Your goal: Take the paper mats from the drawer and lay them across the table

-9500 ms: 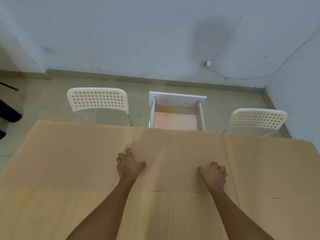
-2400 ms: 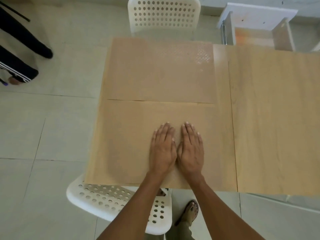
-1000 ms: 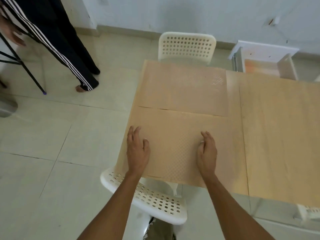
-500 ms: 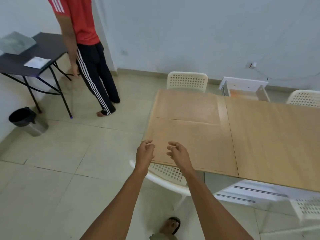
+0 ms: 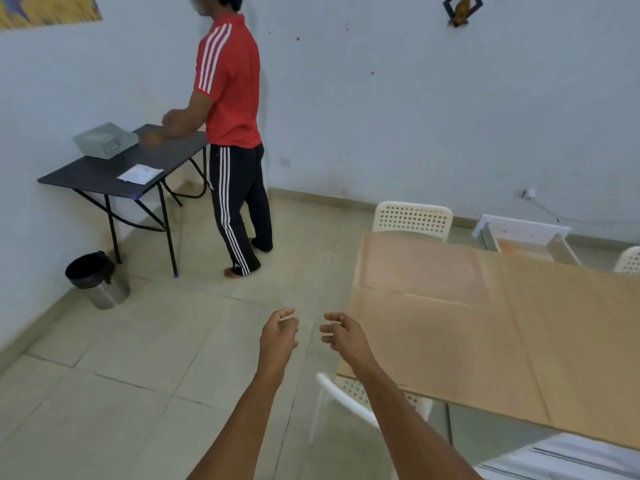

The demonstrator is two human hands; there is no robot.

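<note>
My left hand [image 5: 278, 336] and right hand [image 5: 341, 336] hover empty, grips loosely curled, left of the bench's [image 5: 588, 393] mats [image 5: 433, 337].

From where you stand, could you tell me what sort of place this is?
Probably a plain, sparsely furnished room set up for dining or meetings: a table covered in paper mats, white perforated chairs, a black folding table and a tiled floor.

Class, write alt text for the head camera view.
Two empty hands, left hand and right hand, hang open off the table, which is covered in brown paper mats. Beyond it an open drawer; a person in red stands at a black side table.
</note>
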